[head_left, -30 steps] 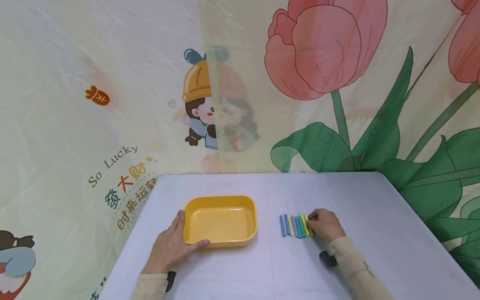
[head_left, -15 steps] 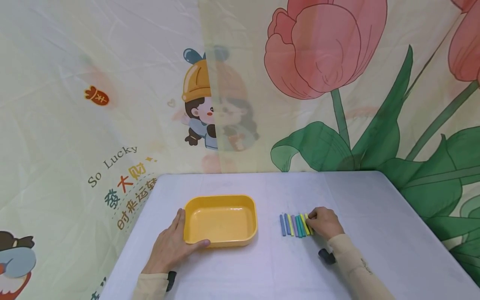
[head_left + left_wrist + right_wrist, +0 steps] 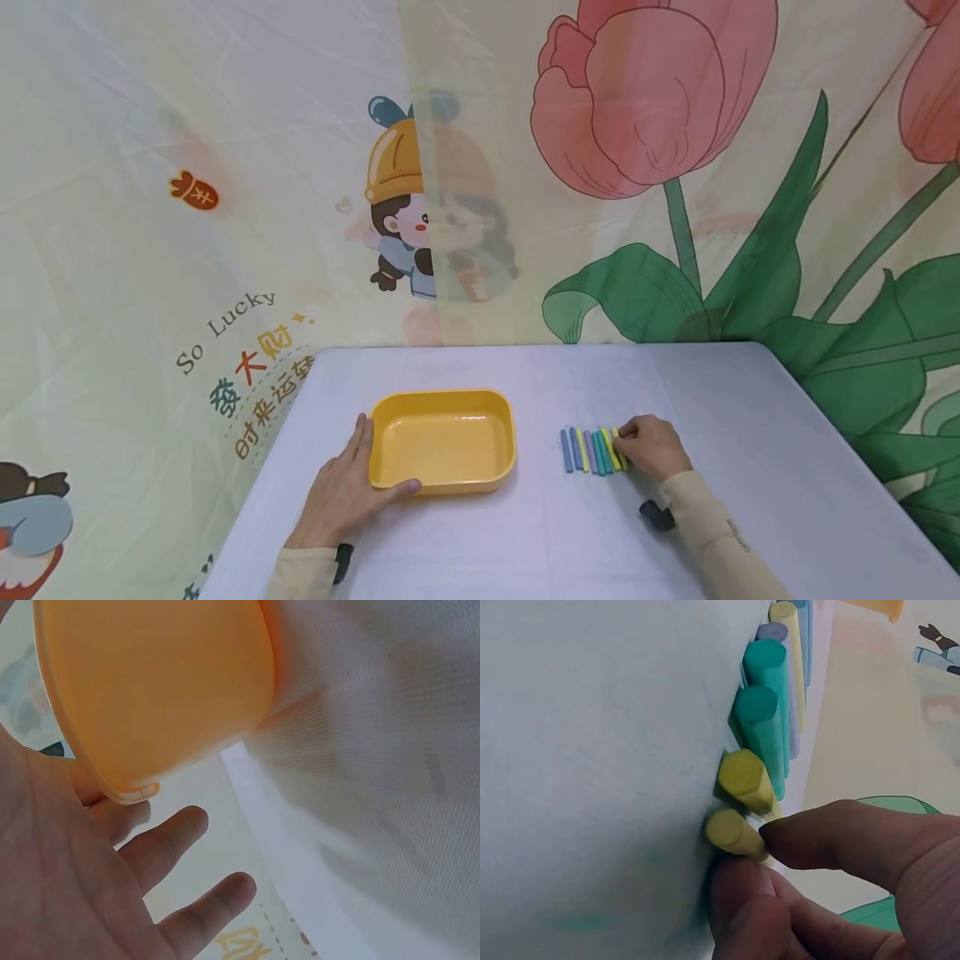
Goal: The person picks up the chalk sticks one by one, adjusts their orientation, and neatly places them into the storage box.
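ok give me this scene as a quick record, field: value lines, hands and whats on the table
left hand: rests against the yellow tray, thumb on its near rim
right hand: pinches the end chalk stick of the row
chalk sticks: side by side in a row, blue, purple, teal, yellow
tray contents: none visible
surface: white table
backdrop: printed cloth with tulip and cartoon figure
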A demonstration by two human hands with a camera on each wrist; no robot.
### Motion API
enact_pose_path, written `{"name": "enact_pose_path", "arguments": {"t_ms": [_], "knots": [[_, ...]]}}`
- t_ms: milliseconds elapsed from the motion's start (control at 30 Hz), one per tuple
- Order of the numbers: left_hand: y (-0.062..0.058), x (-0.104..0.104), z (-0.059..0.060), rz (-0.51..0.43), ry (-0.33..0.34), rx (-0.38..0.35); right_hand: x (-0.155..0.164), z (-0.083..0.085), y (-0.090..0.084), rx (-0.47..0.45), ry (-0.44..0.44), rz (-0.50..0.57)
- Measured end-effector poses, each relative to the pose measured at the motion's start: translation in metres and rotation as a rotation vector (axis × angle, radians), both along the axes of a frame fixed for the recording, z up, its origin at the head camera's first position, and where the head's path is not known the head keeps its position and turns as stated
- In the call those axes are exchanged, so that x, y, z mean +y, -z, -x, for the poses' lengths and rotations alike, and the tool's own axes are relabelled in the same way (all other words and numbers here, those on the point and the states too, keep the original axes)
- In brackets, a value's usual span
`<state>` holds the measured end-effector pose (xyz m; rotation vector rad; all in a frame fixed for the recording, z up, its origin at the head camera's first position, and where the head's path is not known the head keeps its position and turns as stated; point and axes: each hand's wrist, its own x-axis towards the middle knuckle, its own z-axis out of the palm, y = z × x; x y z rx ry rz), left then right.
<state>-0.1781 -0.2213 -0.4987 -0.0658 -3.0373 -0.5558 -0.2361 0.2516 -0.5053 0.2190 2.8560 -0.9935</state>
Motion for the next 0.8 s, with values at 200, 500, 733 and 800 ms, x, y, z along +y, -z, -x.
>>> {"name": "enact_pose_path", "arguments": {"t_ms": [200, 500, 733, 800], "knots": [[0.0037, -0.001, -0.0009, -0.014, 0.025, 0.026, 0.0031, 0.0007, 0.0052, -0.006, 0.013, 0.021], [0.0082, -0.0015, -0.0012, -0.034, 0.023, 0.003, 0.0007, -0.0038, 0.0029, -0.005, 0.025, 0.062], [0.0014, -0.001, -0.0011, -0.031, 0.02, -0.034, -0.0018, -0.0068, 0.0027, 0.014, 0.043, 0.09], [0.0009, -0.0013, -0.0015, -0.039, 0.019, -0.04, -0.0015, -0.0065, 0.0021, 0.018, 0.046, 0.105]]}}
